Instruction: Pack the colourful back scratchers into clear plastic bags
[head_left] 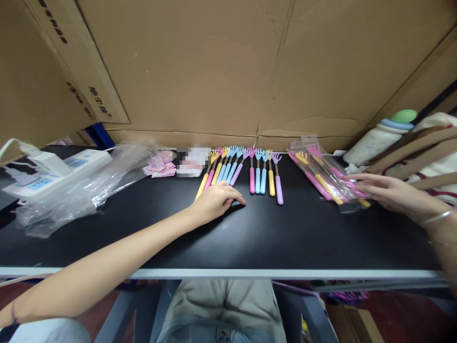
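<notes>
Several small back scratchers (257, 180), with claw-shaped heads and pink, blue, yellow and purple handles, lie side by side on the black table. My left hand (218, 202) rests palm down at the handle ends of the left group, its index finger stretched to the right and the other fingers partly hidden. To the right lies a stack of back scratchers in clear bags (323, 178), pink and yellow. My right hand (392, 193) is at the right end of this stack, fingers and thumb around the bagged handles; its palm side is hidden.
A white power strip (85, 159) with plugs and clear plastic bags (82, 190) lie at the left. Pink cards (161, 164) sit behind them. A white bottle (374, 143) leans at the right by a striped cloth bag (435, 162). Cardboard (200, 66) walls the back.
</notes>
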Motion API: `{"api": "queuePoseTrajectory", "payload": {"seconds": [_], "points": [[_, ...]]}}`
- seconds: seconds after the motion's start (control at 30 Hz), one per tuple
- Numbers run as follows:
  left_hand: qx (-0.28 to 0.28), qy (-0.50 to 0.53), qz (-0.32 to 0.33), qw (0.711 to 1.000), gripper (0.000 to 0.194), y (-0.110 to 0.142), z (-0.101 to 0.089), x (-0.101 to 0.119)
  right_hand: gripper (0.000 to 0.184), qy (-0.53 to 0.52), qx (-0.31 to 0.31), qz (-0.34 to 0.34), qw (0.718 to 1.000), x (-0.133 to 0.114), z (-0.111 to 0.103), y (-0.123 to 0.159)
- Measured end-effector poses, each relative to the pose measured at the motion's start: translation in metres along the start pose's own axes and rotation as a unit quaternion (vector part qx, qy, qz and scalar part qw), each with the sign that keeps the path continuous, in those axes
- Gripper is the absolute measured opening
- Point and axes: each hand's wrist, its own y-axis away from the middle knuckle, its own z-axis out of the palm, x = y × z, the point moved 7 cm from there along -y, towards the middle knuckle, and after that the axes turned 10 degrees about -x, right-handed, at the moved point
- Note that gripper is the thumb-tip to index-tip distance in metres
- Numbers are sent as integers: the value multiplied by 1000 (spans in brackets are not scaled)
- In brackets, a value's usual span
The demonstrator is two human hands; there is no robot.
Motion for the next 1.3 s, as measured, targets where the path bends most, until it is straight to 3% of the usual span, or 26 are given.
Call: {"api": "queuePoseTrajectory", "payload": {"seconds": [0.1, 0.2, 0.33, 0.47, 0.57, 0.7, 0.8, 0.87, 0.97, 1.03, 1.17, 1.3], "points": [[-7, -2, 0, 1000, 33, 0, 0, 2, 62, -90, -97, 47, 990, 9, 10, -1], [-14, -14, -1, 1000, 33, 0, 1, 2, 65, -113, -101, 70, 986, 11, 11, 0], [-24, -26, -2, 999, 34, 0, 3, 2, 60, -120, -91, 46, 988, 6, 9, 1], [-27, -35, -2, 999, 34, 0, 2, 4, 55, -45, -93, 105, 989, 15, 6, -2], [-29, -44, -2, 999, 34, 0, 2, 5, 37, 74, -45, 80, 993, 4, 0, -7], [-40, -54, -2, 998, 34, 0, 4, 6, 22, 256, 91, -70, 960, -53, 4, -2], [-47, -53, 1, 997, 33, 1, 4, 6, 21, 271, 138, -204, 930, -106, 27, 13], [-50, -54, 1, 997, 32, 1, 4, 6, 20, 250, 127, -280, 918, -140, 51, 23], [-52, -62, 5, 997, 31, 1, 3, 8, 18, 253, 36, -389, 885, -189, 99, 35], [-55, -69, 11, 996, 32, 1, 3, 10, 21, 284, -28, -446, 848, -215, 134, 43], [-59, -99, 9, 993, 26, 1, 4, 11, 20, 350, -55, -519, 778, -249, 186, 54], [-67, -121, -5, 990, 16, 1, 5, 8, 18, 378, -38, -552, 743, -259, 213, 51]]}}
